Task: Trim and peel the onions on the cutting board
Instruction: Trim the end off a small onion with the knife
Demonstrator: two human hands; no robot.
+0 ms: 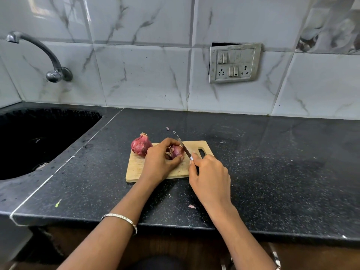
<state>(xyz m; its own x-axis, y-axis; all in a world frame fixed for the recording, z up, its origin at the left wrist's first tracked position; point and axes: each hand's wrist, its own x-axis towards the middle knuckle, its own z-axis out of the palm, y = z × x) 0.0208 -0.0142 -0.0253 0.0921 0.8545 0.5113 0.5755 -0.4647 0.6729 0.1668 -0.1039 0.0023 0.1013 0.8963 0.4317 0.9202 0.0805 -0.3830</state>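
Right fingers [194,155] grip knife [183,146] — left fingers [173,142] clasp onion [176,151] on board [136,166].

Single head view, forward and down (close) over the counter [253,152].

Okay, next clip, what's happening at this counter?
A person is trimming red onions on a wooden cutting board. The left hand grips a small onion, and the right hand holds a knife with its blade against that onion. A larger onion, unpeeled, sits at the board's far left corner.
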